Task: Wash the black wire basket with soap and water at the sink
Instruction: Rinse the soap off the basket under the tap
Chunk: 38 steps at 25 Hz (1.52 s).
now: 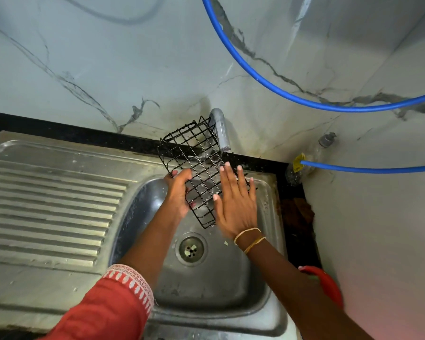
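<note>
Basket tilted over the sink, under the tap, water hitting it. My left hand grips its left edge, fingers curled round wire. My right hand lies flat on the mesh, fingers straight and spread.

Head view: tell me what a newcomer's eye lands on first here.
First, the black wire basket, held tilted over the steel sink right under the tap. The left hand grips its left edge while the right hand lies flat, fingers straight, against its mesh. Next comes the bright blue hose looping across the marble wall above.
</note>
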Tool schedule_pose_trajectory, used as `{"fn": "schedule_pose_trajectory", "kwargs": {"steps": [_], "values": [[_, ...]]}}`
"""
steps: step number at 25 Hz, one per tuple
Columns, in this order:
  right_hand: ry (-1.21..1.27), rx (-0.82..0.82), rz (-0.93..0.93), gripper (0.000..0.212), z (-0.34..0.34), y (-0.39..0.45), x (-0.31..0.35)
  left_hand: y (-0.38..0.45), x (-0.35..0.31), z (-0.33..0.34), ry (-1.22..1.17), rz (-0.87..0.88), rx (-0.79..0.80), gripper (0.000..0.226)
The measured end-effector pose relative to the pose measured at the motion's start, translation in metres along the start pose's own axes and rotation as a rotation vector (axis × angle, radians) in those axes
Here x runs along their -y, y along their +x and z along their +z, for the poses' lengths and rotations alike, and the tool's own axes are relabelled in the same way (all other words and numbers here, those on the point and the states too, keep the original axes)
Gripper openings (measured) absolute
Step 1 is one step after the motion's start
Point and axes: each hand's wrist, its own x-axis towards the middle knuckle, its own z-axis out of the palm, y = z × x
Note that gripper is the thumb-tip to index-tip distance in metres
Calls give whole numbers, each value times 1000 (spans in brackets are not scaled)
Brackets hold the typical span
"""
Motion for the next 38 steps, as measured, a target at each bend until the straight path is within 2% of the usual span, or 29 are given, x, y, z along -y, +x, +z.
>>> {"fn": "schedule_pose_trajectory", "kwargs": {"steps": [2, 3, 4, 5, 6, 7, 9, 11, 13, 14, 15, 17, 18, 19, 21, 22, 23, 25, 26, 27, 28, 30, 31, 34, 35, 36, 38], "values": [[-16, 70, -174, 68, 2, 2, 15, -5, 1, 0, 17, -36, 29, 60], [-44, 91, -270, 67, 3, 6, 18, -7, 1, 0, 22, -43, 43, 50], [-63, 90, -311, 65, 4, 13, 18, -11, 0, 0, 39, -41, 56, 30], [-76, 79, -306, 64, 4, 20, 17, -12, 0, -1, 34, -34, 51, 12], [-82, 65, -286, 63, 5, 25, 16, -10, 0, -3, 20, -22, 37, 9], [-76, 51, -256, 64, 6, 27, 17, -7, -2, -6, 16, -18, 36, 20], [-17, -4, -122, 65, 8, 28, 20, -2, -7, -8, 23, 9, 28, 57], [29, -61, 80, 66, 9, 32, 19, 1, -7, -11, 49, 32, -8, 67], [41, -63, 196, 68, 6, 35, 25, 2, -6, -13, 56, 15, 8, 65], [34, -45, 151, 69, 6, 35, 31, 3, -6, -13, 62, 7, 29, 61], [21, -15, 20, 69, 6, 33, 37, 4, -6, -14, 77, -4, 46, 57], [-18, 37, -260, 68, 5, 35, 33, 6, -9, -15, 112, -51, 63, 64], [-21, 37, -284, 68, 3, 41, 25, 6, -10, -15, 122, -66, 68, 69], [-9, 12, -205, 67, 2, 49, 19, 4, -10, -12, 127, -66, 73, 75], [50, -61, 117, 65, -3, 59, 16, 5, -8, -10, 149, -50, 70, 77], [56, -72, 195, 65, -4, 60, 23, 5, -7, -9, 149, -50, 77, 71], [45, -57, 155, 66, -2, 59, 32, 4, -7, -10, 151, -63, 87, 59], [4, 21, -128, 69, 5, 54, 42, 3, -6, -14, 213, -81, 112, 26], [-10, 61, -261, 70, 5, 58, 36, 4, -3, -17, 241, -88, 110, 17], [-28, 90, -327, 71, 3, 66, 27, 2, -3, -19, 252, -98, 101, 18], [-53, 103, -331, 74, 1, 74, 19, 3, -1, -22, 246, -97, 92, 30], [-63, 77, -248, 77, 2, 82, 14, 3, -4, -23, 251, -79, 74, 67], [-25, 34, -175, 73, 1, 79, 15, 2, -6, -23, 272, -59, 78, 74], [91, -89, 163, 66, 7, 66, 28, 5, -11, -22, 343, 6, 104, 74], [83, -95, 213, 67, 9, 60, 35, 4, -14, -21, 360, 16, 98, 71], [58, -70, 185, 68, 12, 51, 41, 5, -14, -22, 375, 25, 101, 69], [-31, 14, -91, 71, 14, 40, 37, 8, -10, -27, 390, 41, 138, 72]]}}
